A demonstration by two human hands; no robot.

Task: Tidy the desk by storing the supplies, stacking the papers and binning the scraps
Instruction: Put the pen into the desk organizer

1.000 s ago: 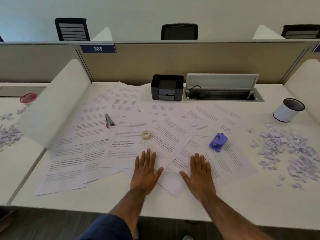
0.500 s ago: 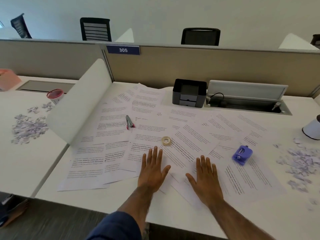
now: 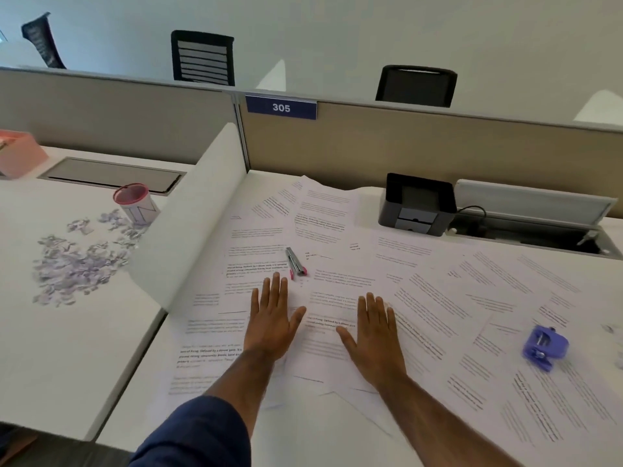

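Pressing papers (image 3: 438,298), hands (image 3: 271,320) (image 3: 375,337) seemingly flat

- Papers (image 3: 337,230): thin white printed sheets, matt all over, mostly lying smooth, a few edges lifting.
- Desk (image 3: 303,439): white top, smooth, with just a soft sheen.
- Hole punch (image 3: 545,347): purple plastic, slightly glossy, a glint of bare metal in the middle.
- Pens (image 3: 296,262): grey barrels with pink ends, plastic by the look, a little shine.
- Organiser (image 3: 418,205): black and grey plastic, matt.
- Partition (image 3: 404,143): beige, cloth-like, dull finish.
- Scraps (image 3: 77,264): torn paper bits, pale, ragged-edged.
- Sleeve (image 3: 195,433): dark blue cloth, soft and matt.
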